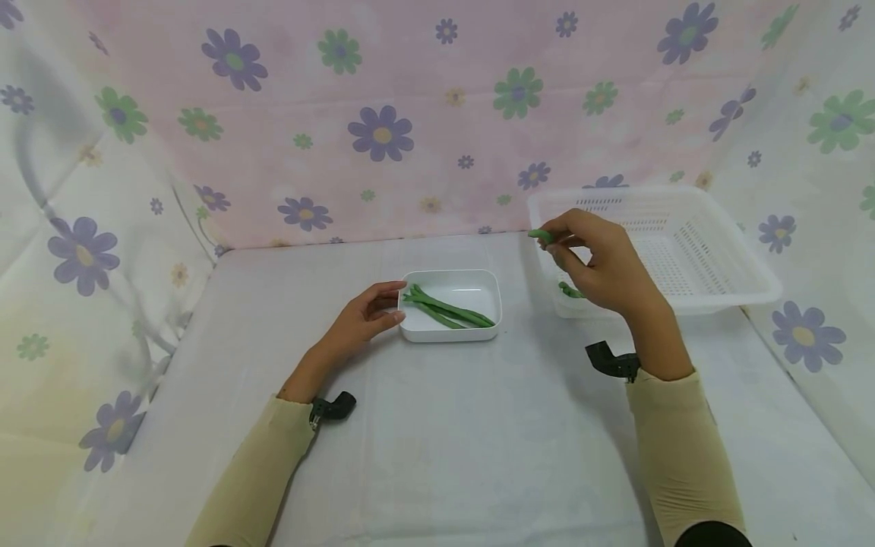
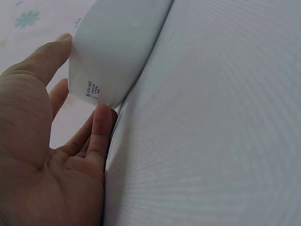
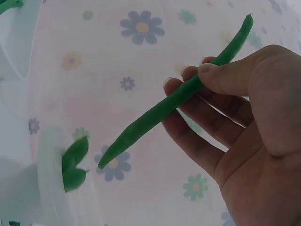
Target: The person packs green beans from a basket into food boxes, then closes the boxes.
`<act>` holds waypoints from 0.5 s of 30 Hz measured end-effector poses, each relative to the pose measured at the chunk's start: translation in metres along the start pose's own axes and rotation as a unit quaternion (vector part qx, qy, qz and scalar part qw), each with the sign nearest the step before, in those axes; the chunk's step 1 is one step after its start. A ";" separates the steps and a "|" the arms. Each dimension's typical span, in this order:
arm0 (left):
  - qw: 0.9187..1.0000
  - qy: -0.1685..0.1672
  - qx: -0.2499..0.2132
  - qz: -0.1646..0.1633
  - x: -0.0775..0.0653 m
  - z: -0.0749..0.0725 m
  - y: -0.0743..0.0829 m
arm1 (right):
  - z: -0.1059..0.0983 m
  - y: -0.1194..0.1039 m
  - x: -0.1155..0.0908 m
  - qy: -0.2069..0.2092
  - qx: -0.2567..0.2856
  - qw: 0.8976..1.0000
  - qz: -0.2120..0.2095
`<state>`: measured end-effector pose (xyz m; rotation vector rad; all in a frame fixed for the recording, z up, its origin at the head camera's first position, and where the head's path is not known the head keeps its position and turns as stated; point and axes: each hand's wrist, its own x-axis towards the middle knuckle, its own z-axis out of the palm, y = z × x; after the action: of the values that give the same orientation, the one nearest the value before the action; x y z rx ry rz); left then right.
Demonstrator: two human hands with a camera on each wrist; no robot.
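Observation:
A green bean is pinched between the thumb and fingers of my right hand, raised over the left side of the white slotted basket. Seen from the right wrist, the bean slants across the fingertips, its lower tip pointing toward the basket rim. More beans stick up at that rim. My left hand touches the left end of a small white dish, thumb and fingers spread at its wall. In the left wrist view small print shows on the dish. Several green beans lie lengthwise inside it.
A white cloth covers the table. Behind it hangs a pink flowered curtain, with pale flowered cloth on both sides. The basket stands at the back right, near the curtain, and the dish sits left of it at mid-table.

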<state>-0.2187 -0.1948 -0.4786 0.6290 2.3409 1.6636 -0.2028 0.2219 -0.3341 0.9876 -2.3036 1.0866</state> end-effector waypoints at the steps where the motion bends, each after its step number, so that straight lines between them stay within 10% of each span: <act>1: 1.000 0.000 0.000 -0.001 0.000 0.000 0.000 | 0.002 -0.001 0.001 0.001 0.002 1.000 -0.003; 15: 1.000 -0.002 -0.004 0.005 0.000 -0.001 0.001 | 0.033 -0.012 0.007 -0.024 0.022 0.999 -0.016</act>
<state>-0.2184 -0.1951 -0.4776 0.6424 2.3306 1.6743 -0.2005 0.1882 -0.3442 1.0752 -2.3015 1.1160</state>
